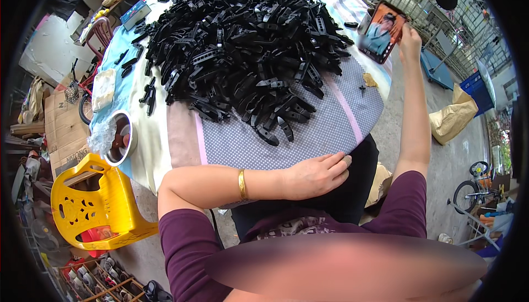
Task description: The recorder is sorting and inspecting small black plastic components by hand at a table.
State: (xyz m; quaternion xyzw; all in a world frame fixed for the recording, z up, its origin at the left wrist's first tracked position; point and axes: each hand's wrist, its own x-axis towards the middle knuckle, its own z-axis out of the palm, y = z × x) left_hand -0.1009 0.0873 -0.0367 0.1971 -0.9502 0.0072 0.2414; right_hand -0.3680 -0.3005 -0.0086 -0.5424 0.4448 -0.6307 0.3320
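Observation:
In my right hand, raised at the table's right side, is a smartphone with its lit screen showing a person. My left hand rests at the near edge of the table, by my lap, its fingers bent and close together. Whatever those fingers hold, if anything, is hidden. Beyond it a large heap of black plastic clip-like parts covers much of the cloth-covered table. A few of these parts lie loose around the heap.
On the table's left stand a white bowl with reddish-brown contents, a clear plastic bag and a blue box. A yellow plastic chair is at the lower left. A brown sack stands on the floor at right, near a blue crate.

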